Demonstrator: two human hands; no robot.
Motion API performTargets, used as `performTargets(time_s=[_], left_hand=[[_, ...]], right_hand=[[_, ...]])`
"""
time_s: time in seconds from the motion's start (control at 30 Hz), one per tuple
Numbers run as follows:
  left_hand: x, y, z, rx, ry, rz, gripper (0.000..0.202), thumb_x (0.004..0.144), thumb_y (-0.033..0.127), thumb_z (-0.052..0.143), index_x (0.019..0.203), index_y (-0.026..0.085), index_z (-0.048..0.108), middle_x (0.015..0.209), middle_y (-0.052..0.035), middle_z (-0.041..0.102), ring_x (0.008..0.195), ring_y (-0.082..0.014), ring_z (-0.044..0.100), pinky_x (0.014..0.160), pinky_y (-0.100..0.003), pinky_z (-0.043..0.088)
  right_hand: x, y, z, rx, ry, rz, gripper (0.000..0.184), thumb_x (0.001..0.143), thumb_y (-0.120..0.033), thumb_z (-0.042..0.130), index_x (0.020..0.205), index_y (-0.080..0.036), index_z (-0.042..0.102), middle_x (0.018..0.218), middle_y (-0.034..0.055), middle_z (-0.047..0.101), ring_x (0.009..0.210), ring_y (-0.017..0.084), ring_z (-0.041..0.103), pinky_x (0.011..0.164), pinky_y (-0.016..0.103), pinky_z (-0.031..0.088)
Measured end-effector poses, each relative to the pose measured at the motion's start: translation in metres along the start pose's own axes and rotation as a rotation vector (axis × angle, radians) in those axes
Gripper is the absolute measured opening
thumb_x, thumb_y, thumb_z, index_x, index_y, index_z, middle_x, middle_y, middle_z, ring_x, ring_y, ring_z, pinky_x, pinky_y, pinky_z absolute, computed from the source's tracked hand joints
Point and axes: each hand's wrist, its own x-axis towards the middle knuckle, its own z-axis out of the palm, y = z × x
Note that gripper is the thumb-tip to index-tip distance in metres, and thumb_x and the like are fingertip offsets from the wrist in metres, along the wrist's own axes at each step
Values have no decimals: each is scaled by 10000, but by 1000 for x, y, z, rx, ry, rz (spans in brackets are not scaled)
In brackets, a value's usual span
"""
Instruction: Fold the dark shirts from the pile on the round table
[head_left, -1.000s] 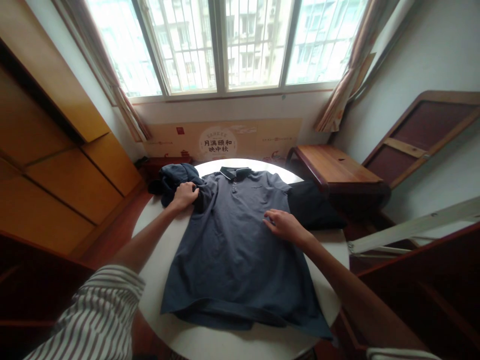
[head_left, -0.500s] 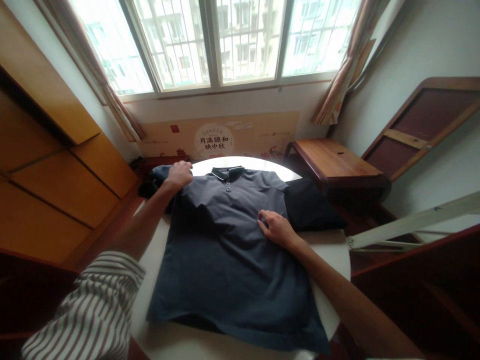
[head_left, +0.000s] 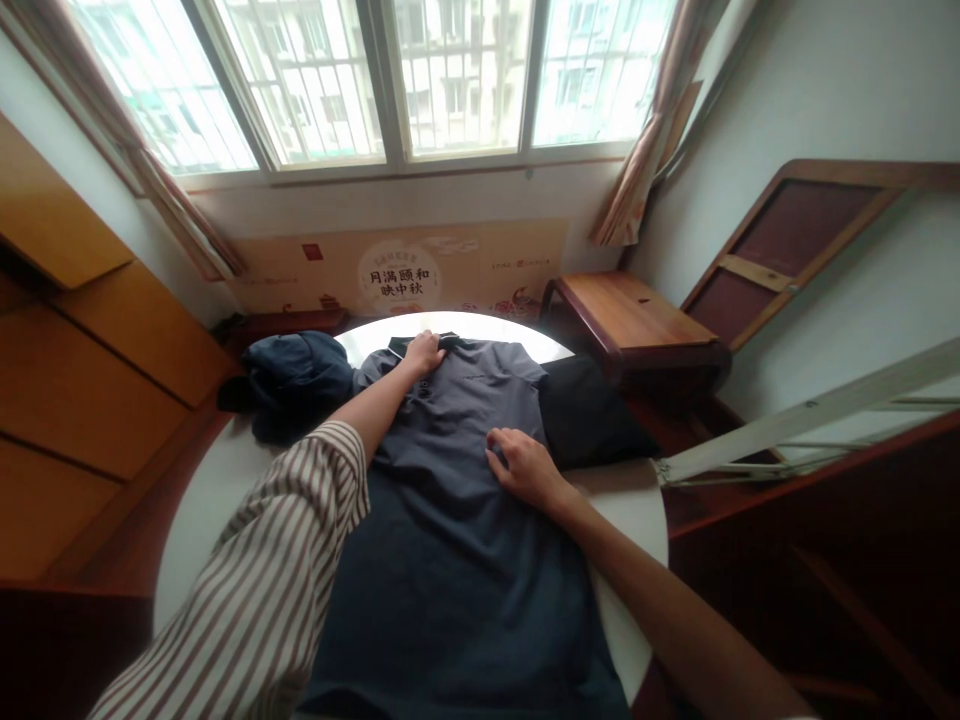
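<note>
A dark grey polo shirt (head_left: 457, 520) lies face up on a round white table (head_left: 202, 480), its collar toward the window. My left hand (head_left: 422, 353) reaches across the shirt to the collar, fingers curled on the fabric there. My right hand (head_left: 523, 466) rests on the right side of the shirt's chest, with its fingers bent and pressing the cloth.
A bunched dark blue garment (head_left: 296, 380) sits at the table's far left. A black garment (head_left: 589, 410) lies at the far right. A wooden side table (head_left: 634, 320) stands by the window, a printed cardboard sheet (head_left: 397, 270) leans on the wall, and wooden cabinets (head_left: 82, 370) fill the left.
My left hand has moved from the shirt's left shoulder to the collar. The view has leaned forward and shifted. My right hand stays on the shirt's right side.
</note>
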Motion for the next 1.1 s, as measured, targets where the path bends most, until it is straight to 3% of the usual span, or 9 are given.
performTargets(time_s=[0.17, 0.33, 0.47, 0.63, 0.73, 0.97, 1.1], left_hand=[[6, -1, 9, -6, 73, -26, 326, 938, 148, 455, 1235, 112, 583, 1245, -183, 537, 1140, -280, 570, 909, -339, 472], [5, -6, 8, 36, 90, -27, 307, 931, 103, 417, 1187, 98, 585, 1213, -209, 537, 1083, -314, 595, 856, -389, 482], [0, -6, 8, 67, 58, 118, 341, 944, 63, 338, 1179, 110, 581, 1144, -180, 592, 1066, -292, 601, 893, -397, 459], [-9, -3, 13, 92, 5, 357, 369, 900, 17, 402, 1190, 146, 592, 1165, -133, 611, 1138, -236, 547, 988, -332, 406], [-12, -4, 15, 109, 8, 425, 385, 887, -1, 407, 1195, 131, 598, 1162, -132, 617, 1124, -230, 541, 980, -319, 416], [-16, -13, 9, 166, 25, 446, 312, 921, 64, 404, 997, 115, 702, 1083, -162, 633, 1071, -266, 564, 903, -375, 462], [-28, -17, -1, 169, 28, 421, 248, 924, 281, 534, 908, 151, 745, 1109, -132, 647, 1098, -281, 566, 910, -384, 456]], right_hand=[[-1, -1, -1, 6, 2, -13, 129, 979, -283, 477, 998, -195, 569, 914, 53, 628, 880, 194, 582, 806, 272, 412], [-1, -1, -2, 2, -4, -6, 130, 977, -284, 478, 1002, -194, 569, 914, 55, 628, 884, 194, 578, 808, 273, 406], [-1, -1, -1, 1, 0, -11, 128, 975, -281, 481, 1004, -194, 571, 921, 55, 630, 888, 193, 576, 813, 274, 405], [-1, -1, -1, -2, 12, -12, 125, 975, -274, 476, 997, -191, 567, 908, 53, 625, 874, 192, 574, 805, 275, 402], [0, -1, 0, 3, 16, -7, 118, 971, -270, 481, 995, -192, 567, 908, 53, 626, 872, 192, 574, 803, 274, 402], [0, 0, 3, 4, 29, 6, 96, 957, -265, 510, 980, -200, 576, 898, 50, 635, 865, 196, 583, 793, 275, 412], [1, 1, 2, 11, 38, 1, 92, 953, -257, 513, 979, -197, 577, 896, 51, 637, 878, 198, 590, 806, 274, 415]])
